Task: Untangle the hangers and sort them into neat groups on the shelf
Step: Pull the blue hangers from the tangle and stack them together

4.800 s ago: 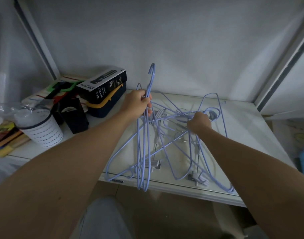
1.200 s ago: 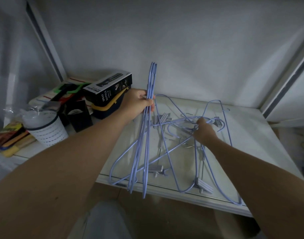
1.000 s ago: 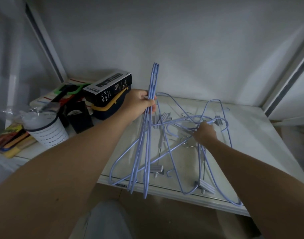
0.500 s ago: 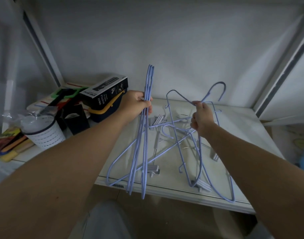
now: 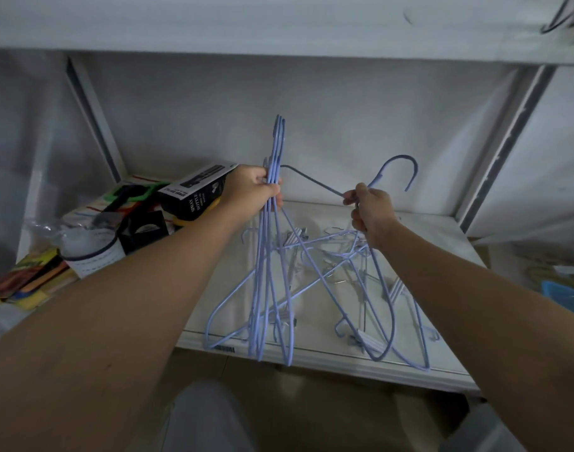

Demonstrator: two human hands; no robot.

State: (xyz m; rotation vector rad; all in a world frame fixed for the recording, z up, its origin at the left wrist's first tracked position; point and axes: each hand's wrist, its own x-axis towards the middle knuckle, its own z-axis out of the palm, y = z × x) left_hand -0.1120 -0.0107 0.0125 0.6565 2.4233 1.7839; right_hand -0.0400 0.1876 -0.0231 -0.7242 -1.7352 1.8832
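Note:
My left hand (image 5: 251, 190) grips a bunch of light blue wire hangers (image 5: 269, 272) by their necks, hooks pointing up, their bottoms hanging past the front edge of the white shelf (image 5: 442, 233). My right hand (image 5: 370, 208) holds one blue hanger (image 5: 381, 288) by its neck, its hook (image 5: 401, 166) raised above the shelf. That hanger's lower part still runs through a tangle of blue hangers and clip hangers (image 5: 338, 256) lying on the shelf between my arms.
At the left stand a black spray-bottle box (image 5: 194, 190), a small black box (image 5: 142, 230), a white cup with a lid (image 5: 90, 252), green and red items and coloured sticks. Another shelf board (image 5: 279, 24) runs overhead. A blue object (image 5: 566, 298) lies low at the right.
My right hand has lifted one hanger out of the flat tangle, its hook now raised. My left hand keeps its bunch upright. The view has tilted up, showing the shelf above.

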